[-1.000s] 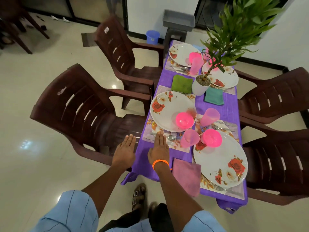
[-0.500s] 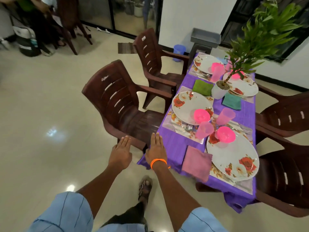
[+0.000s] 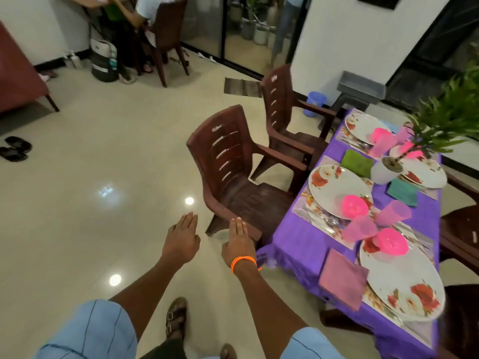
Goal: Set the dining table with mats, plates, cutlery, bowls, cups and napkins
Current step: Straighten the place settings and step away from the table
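2 hands (image 3: 181,239) (image 3: 238,244) flat, grip wide (empty) | beside table (image 3: 298,244) | 4 plates set

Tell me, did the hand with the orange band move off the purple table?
Yes. The right hand was resting on the purple tablecloth; now it sits left of the cloth's edge, over the floor.

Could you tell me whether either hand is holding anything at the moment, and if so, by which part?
Nothing is held: the left hand and right hand are open, flat and empty.
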